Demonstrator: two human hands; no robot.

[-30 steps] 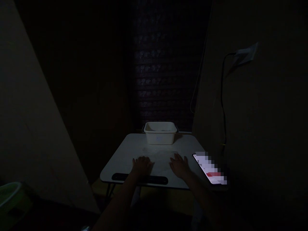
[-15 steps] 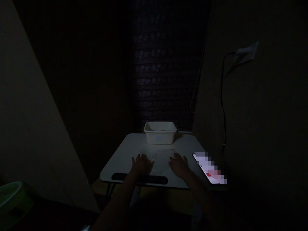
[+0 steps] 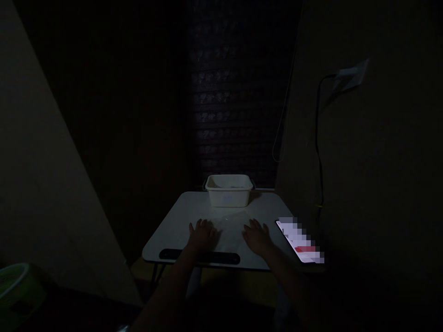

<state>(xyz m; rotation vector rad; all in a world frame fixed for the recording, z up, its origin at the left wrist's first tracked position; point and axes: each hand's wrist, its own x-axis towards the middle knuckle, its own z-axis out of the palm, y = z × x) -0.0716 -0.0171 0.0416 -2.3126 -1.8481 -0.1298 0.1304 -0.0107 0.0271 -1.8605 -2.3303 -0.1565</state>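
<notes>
The room is lying in deep gloom, and only a small white folding table (image 3: pixel 180 221) is catching light. Both of the person's hands are resting palm down on its top, fingers spread and flat, gripping nothing. The left hand (image 3: pixel 202 235) is lying at about 7 o'clock from the table's middle, and the right hand (image 3: pixel 256 236) is lying at about 5 o'clock, well apart from the left. Between and just beyond the 2 hands, a faint pale sheet (image 3: pixel 231 223) seems to be lying on the tabletop; whether the fingertips are touching it is too dim to tell. A dark slot (image 3: pixel 173 255) is running along the near edge of the table, under the left wrist.

At 12 o'clock from the hands, a white rectangular tub (image 3: pixel 228 196) is standing upright at the far edge; its contents are too dark to make out. At 3 o'clock from the right hand, a lit phone (image 3: pixel 300 242) is lying flat near the table's right edge, apart from the fingers. A dark cable (image 3: pixel 317 152) is hanging down the right wall from a plug (image 3: pixel 349 74). A green basket (image 3: pixel 15 286) is sitting at 9 o'clock on the floor.
</notes>
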